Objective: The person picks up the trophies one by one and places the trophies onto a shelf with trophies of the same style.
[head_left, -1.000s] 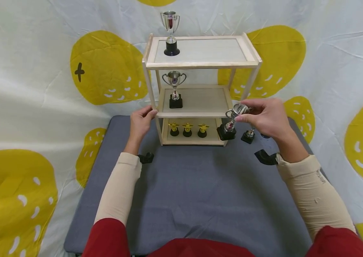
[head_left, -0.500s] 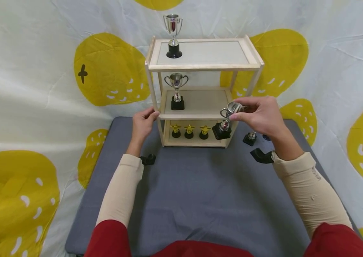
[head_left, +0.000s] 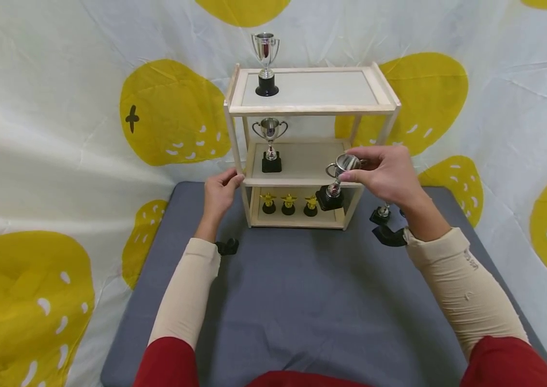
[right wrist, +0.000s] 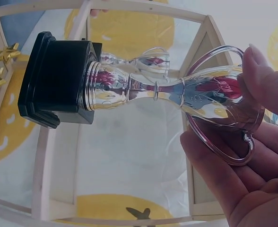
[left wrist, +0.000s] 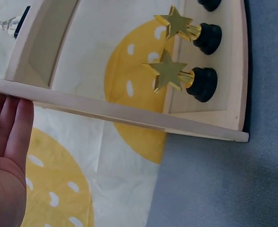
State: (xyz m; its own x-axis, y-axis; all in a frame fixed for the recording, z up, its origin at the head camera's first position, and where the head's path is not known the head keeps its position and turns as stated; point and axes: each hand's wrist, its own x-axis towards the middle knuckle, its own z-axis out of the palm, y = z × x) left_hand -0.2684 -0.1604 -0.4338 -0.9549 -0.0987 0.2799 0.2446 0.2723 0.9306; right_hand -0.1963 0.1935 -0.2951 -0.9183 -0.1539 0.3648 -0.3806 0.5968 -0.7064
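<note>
My right hand grips a silver two-handled trophy cup by its bowl, thumb on one side and fingers on the other. The cup is tilted, and its square black base overlaps the front right of the wooden shelf unit in the head view. In the right wrist view the cup's stem and base point left. My left hand pinches the unit's left front post at the middle shelf; its fingers press against the post in the left wrist view.
Silver trophy cups stand on the left of the top shelf and middle shelf. Three gold star trophies line the bottom shelf. Right of the unit, another trophy stands on the grey table, partly hidden by my right hand.
My right hand has carried the trophy cup left, across the unit's right front. My left hand keeps its hold on the post. The head view has shifted slightly, so the unit appears lower.
</note>
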